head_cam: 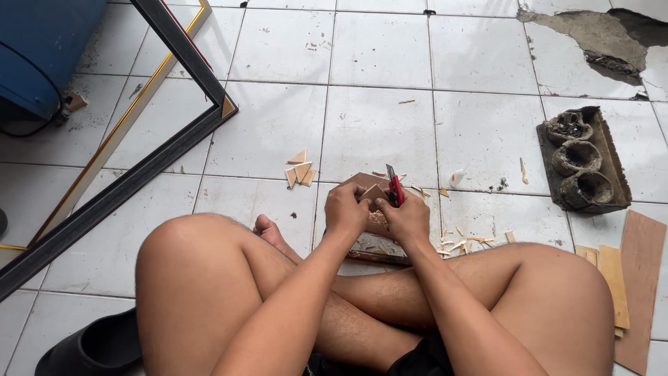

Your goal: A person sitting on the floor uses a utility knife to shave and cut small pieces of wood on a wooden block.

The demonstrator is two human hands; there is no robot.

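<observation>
The small wooden piece [374,193] sits directly between the two hands, held up just above a brown board [362,182] that lies flat on the tiled floor [376,125] in front of the person's crossed legs. The left hand [346,209] is closed around the piece from its left side, and the right hand [407,217] is closed around a red utility knife [394,186] whose long axis runs away from the body, the blade end pointing up and slightly left, touching or just beside the piece's right edge. Both hands are equally near the piece; they nearly meet over it. A cluster of pale triangular offcuts [300,170] lies on the floor to the left, apart from the hands, and thin wood shavings [459,244] are scattered to the right. Farther right rest a dark moulded tray [583,161] and a stack of thin wood sheets [630,278]. A long black and gold frame [118,177] stands well off to the left. Nothing lies between hands and piece
</observation>
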